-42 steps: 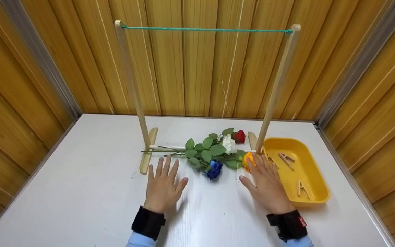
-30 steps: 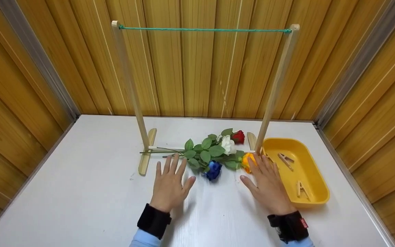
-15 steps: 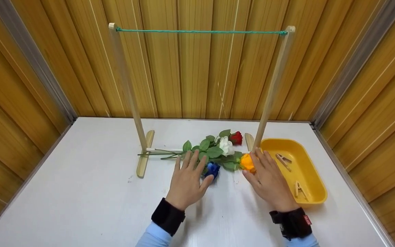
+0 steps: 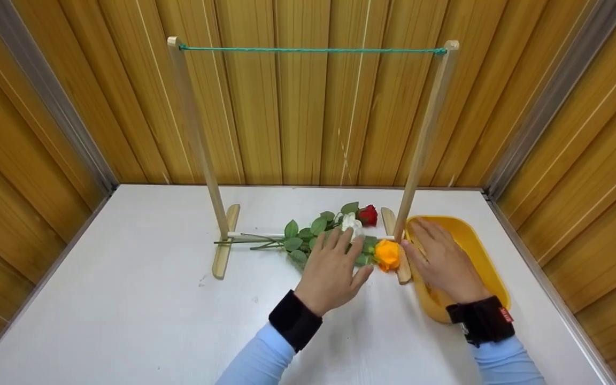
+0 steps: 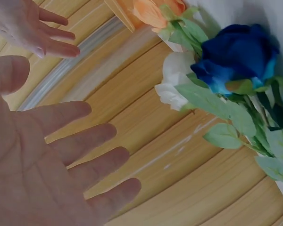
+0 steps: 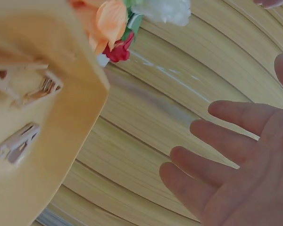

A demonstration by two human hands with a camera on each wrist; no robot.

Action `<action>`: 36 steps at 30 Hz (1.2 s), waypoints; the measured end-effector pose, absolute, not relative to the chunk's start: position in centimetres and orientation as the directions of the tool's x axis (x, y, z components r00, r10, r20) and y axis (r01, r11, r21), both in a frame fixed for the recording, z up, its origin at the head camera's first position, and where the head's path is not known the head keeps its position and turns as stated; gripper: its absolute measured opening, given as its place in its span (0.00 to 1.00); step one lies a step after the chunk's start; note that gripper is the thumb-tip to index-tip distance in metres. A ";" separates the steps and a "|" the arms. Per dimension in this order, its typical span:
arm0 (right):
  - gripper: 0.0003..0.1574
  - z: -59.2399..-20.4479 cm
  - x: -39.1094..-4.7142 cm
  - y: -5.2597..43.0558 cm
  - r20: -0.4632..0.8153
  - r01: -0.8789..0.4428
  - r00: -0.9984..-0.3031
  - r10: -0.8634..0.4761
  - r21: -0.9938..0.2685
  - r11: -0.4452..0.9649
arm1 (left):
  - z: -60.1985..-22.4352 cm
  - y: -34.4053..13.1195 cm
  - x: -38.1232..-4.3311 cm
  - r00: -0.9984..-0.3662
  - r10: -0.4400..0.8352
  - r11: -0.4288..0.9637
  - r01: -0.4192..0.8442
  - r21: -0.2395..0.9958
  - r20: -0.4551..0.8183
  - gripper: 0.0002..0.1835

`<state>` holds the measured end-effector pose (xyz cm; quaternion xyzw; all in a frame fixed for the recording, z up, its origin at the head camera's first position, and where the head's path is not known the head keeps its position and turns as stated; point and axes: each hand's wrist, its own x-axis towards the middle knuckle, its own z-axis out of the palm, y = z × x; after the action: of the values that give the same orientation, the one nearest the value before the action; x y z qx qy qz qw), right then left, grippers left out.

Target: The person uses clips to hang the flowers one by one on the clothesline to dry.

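Note:
My left hand (image 4: 335,272) hovers over the pile of artificial roses, fingers spread and nothing held. It covers the blue rose (image 5: 238,59) in the head view, though the left wrist view shows that bloom beside the palm. The white rose (image 4: 352,223) and the red rose (image 4: 368,215) lie just beyond the fingertips. An orange rose (image 4: 387,254) sits between my two hands. My right hand (image 4: 447,262), also spread and holding nothing, is above the yellow basin (image 4: 492,272). It hides the clothespins in the head view; two wooden clothespins (image 6: 20,141) show in the right wrist view.
A wooden frame stands behind the flowers, with a left post (image 4: 198,144) and a right post (image 4: 426,139). A green cord (image 4: 308,50) is strung between their tops. Rose stems (image 4: 249,241) reach left over the frame's foot (image 4: 222,259). Wood-look panels (image 4: 297,117) enclose the white table (image 4: 126,299).
My left hand has moved right, from beside the stems to over the blooms. My right hand has shifted right from the orange rose to over the basin. The camera view has shifted slightly.

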<state>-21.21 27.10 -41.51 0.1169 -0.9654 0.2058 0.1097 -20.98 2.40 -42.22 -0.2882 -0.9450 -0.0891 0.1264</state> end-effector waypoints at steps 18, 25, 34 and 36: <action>0.24 -41.3 -24.6 30.4 0.197 -0.253 -0.961 -0.192 -0.360 0.898 | -41.0 8.0 -21.5 -0.724 0.636 0.760 0.648 -0.053 0.269 0.32; 0.21 -43.0 -26.3 31.2 0.053 -0.177 -0.984 -0.169 -0.365 0.914 | -40.7 10.2 -22.2 -0.716 0.651 0.753 0.649 -0.103 0.252 0.30; 0.18 -44.6 -27.9 32.0 -0.101 -0.088 -0.987 -0.129 -0.337 0.937 | -41.0 12.6 -22.4 -0.730 0.661 0.750 0.651 -0.120 0.176 0.26; 0.19 -44.8 -28.2 32.0 -0.139 -0.068 -0.983 -0.118 -0.322 0.944 | -41.4 12.9 -22.3 -0.736 0.659 0.752 0.647 -0.124 0.156 0.26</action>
<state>-28.20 32.02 -44.77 0.0472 -0.9828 0.1603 -0.0786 -22.34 12.91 -41.41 -0.3507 -0.9311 0.0305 0.0953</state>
